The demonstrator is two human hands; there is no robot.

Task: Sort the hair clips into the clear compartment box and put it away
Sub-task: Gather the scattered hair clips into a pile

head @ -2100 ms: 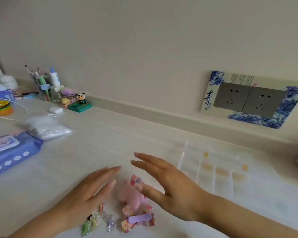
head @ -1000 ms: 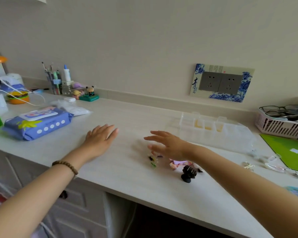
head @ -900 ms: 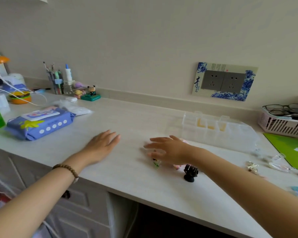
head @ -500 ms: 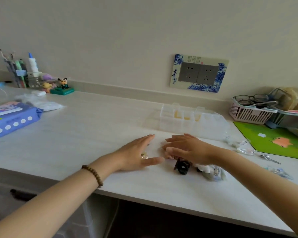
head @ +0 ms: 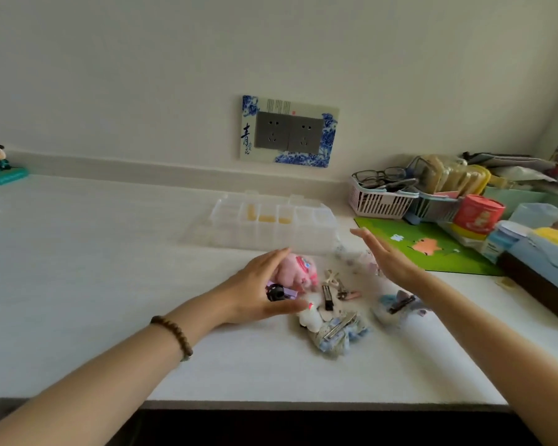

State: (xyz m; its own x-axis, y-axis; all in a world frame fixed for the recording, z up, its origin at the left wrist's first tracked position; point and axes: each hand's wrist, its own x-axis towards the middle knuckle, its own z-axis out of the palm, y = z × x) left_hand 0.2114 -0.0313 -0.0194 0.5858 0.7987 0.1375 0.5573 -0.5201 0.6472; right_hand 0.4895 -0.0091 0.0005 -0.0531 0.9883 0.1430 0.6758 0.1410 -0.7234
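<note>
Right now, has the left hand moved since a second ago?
Yes: the left hand went right, from left of the clear compartment box to in front of its middle.

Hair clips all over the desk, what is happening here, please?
A person seems to be gathering the clips on the desk. Both hands are open: the left hand cups the pile from the left, beside a pink plush clip, and the right hand stands edge-on at its right. Neither grips a clip. The box sits behind the pile; only yellow bits show in it, so sorting has not begun.
</note>
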